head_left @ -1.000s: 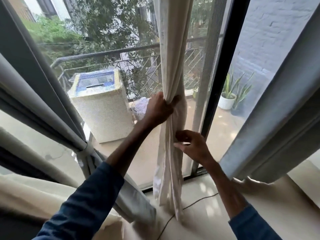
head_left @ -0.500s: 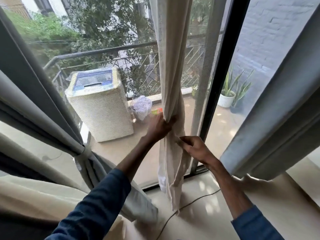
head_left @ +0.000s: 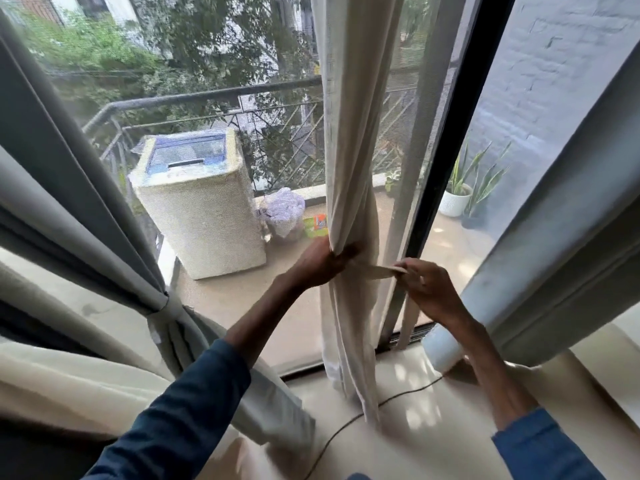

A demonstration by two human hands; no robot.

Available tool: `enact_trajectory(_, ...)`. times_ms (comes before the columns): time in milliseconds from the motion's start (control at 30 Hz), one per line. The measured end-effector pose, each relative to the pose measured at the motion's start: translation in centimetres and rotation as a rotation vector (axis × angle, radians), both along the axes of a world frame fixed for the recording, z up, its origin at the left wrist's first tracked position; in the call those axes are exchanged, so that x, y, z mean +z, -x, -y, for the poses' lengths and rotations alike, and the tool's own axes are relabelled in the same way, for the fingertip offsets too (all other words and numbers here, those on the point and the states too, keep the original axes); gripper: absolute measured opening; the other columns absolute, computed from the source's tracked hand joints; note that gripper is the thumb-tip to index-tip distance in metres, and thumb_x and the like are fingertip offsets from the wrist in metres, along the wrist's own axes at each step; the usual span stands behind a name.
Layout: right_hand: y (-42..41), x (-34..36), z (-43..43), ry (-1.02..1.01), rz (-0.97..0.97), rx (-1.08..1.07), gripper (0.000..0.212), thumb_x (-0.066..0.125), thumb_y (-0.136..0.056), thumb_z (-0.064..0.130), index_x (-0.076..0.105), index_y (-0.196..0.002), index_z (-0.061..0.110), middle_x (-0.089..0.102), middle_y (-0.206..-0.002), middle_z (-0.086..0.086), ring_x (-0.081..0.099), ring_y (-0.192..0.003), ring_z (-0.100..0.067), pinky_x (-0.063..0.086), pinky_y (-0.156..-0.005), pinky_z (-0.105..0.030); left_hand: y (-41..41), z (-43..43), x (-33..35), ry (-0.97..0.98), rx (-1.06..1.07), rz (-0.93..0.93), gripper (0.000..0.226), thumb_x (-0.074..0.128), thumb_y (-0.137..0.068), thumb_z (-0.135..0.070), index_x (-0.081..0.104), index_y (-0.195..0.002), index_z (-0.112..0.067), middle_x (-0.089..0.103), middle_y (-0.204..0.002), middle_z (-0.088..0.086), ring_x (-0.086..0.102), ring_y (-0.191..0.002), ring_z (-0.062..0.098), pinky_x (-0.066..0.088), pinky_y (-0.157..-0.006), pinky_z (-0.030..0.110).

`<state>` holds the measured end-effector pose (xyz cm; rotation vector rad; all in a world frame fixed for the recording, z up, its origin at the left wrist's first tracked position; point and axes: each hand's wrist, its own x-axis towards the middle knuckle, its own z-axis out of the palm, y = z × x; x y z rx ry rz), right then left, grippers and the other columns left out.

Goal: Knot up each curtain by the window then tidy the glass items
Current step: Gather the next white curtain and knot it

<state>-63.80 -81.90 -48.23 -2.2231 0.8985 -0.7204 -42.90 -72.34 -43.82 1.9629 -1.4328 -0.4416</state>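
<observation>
Fingers of the left hand are clamping the gathered cream curtain, hanging at 12 o'clock, lower than before. At its 3 o'clock, the right hand is now pinching out a taut strip: knot-tying is probably starting.

left hand grips cream curtain at center; right hand at 3 o'clock pinches a fold.

We have slid our left hand down the curtain; our right hand now stretches a strip sideways.
</observation>
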Motion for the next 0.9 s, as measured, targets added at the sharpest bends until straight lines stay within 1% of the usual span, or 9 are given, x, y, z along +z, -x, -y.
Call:
enact_trajectory(67, 0.1, 0.4, 1.2, -0.021, -0.074, 0.006, 0.034, 0.048, -0.088, 0.037, 0.076, -0.096, 0.018, 0.072, -0.086, 0.006, 0.065, -0.082, -0.012, 0.045, -0.071, -0.020, 0.1, -0.6, 0.3, -0.025, -0.036, 0.028, 0.044, 0.065, -0.095, -0.035, 0.061, -0.121, 0.001, 0.065, -0.111, 0.018, 0.060, -0.102, 0.031, 0.048, -0.086, 0.040)
enact_trajectory(167, -0.8, 1.3, 2.3, -0.071, -0.149, -0.050, 0.030, 0.051, -0.092, 0.005, 0.077, -0.103, 0.016, 0.074, -0.093, 0.000, 0.064, -0.079, -0.010, 0.038, -0.065, -0.008, -0.1, -1.0, -0.1, -0.094, -0.118, 0.034, 0.049, 0.064, -0.096, -0.030, 0.053, -0.134, 0.000, 0.058, -0.120, 0.011, 0.053, -0.110, 0.025, 0.040, -0.093, 0.029)
enact_trajectory(233, -2.5, 1.7, 2.7, -0.108, -0.230, -0.051, 0.037, 0.048, -0.087, -0.006, 0.077, -0.096, 0.015, 0.074, -0.092, -0.008, 0.068, -0.084, -0.021, 0.040, -0.066, -0.019, -0.1, -1.0, -0.1, -0.139, -0.205, -0.006, 0.060, 0.068, -0.092, -0.036, 0.048, -0.140, -0.006, 0.054, -0.129, 0.003, 0.050, -0.116, 0.019, 0.039, -0.100, 0.023)
enact_trajectory(333, -4.6, 3.7, 1.7, -0.151, -0.231, 0.084, 0.009, 0.071, -0.083, 0.013, 0.070, -0.091, 0.010, 0.071, -0.100, -0.016, 0.067, -0.104, -0.032, 0.047, -0.077, -0.032, -0.1, -0.6, -1.1, -0.155, -0.269, 0.020, 0.086, 0.061, -0.080, -0.068, 0.037, -0.149, -0.022, 0.044, -0.148, 0.004, 0.040, -0.136, 0.023, 0.035, -0.115, 0.043)
enact_trajectory(400, -5.1, 4.6, 1.0, -0.315, -0.084, 0.201, 0.083, 0.089, -0.062, 0.045, 0.056, -0.125, 0.002, 0.062, -0.118, -0.005, 0.059, -0.114, -0.015, 0.045, -0.091, -0.021, 0.3, -0.7, -1.1, -0.183, -0.319, 0.097, 0.083, 0.059, -0.087, -0.062, 0.033, -0.152, -0.018, 0.036, -0.154, 0.008, 0.030, -0.143, 0.027, 0.026, -0.119, 0.045)
enact_trajectory(433, -5.3, 4.5, 1.0, -0.386, -0.032, 0.224, 0.095, 0.090, -0.063, 0.044, 0.045, -0.135, 0.001, 0.057, -0.127, -0.005, 0.056, -0.120, -0.016, 0.041, -0.092, -0.014, 0.6, -1.0, -0.5, -0.183, -0.336, 0.135, 0.076, 0.059, -0.092, -0.053, 0.034, -0.152, -0.014, 0.035, -0.155, 0.011, 0.028, -0.144, 0.029, 0.023, -0.120, 0.045)
enact_trajectory(633, -6.2, 2.9, 1.7, -0.306, -0.167, 0.180, 0.082, 0.091, -0.065, 0.003, 0.052, -0.137, -0.003, 0.058, -0.132, -0.015, 0.050, -0.130, -0.027, 0.044, -0.105, -0.043, -0.2, -1.6, -0.9, -0.147, -0.386, 0.356, 0.038, 0.047, -0.101, -0.038, 0.053, -0.132, -0.016, 0.058, -0.129, 0.023, 0.057, -0.115, 0.039, 0.049, -0.090, 0.055)
enact_trajectory(800, -5.1, 3.1, 2.9, -0.250, -0.198, 0.184, 0.077, 0.087, -0.065, -0.009, 0.054, -0.134, -0.003, 0.052, -0.119, -0.003, 0.048, -0.118, -0.015, 0.042, -0.096, -0.029, 2.0, -1.0, 0.1, -0.104, -0.386, 0.580, 0.085, 0.003, -0.088, -0.066, 0.061, -0.120, -0.013, 0.064, -0.111, 0.019, 0.060, -0.102, 0.038, 0.048, -0.082, 0.046)
enact_trajectory(900, -4.1, 3.0, 3.9, -0.296, -0.215, 0.225, 0.071, 0.091, -0.062, 0.007, 0.063, -0.127, 0.006, 0.062, -0.121, 0.000, 0.058, -0.114, -0.014, 0.049, -0.096, -0.033, 2.9, -0.7, 0.4, -0.109, -0.304, 0.577, 0.079, 0.016, -0.092, -0.071, 0.060, -0.111, -0.008, 0.065, -0.104, 0.021, 0.063, -0.093, 0.040, 0.051, -0.075, 0.047)
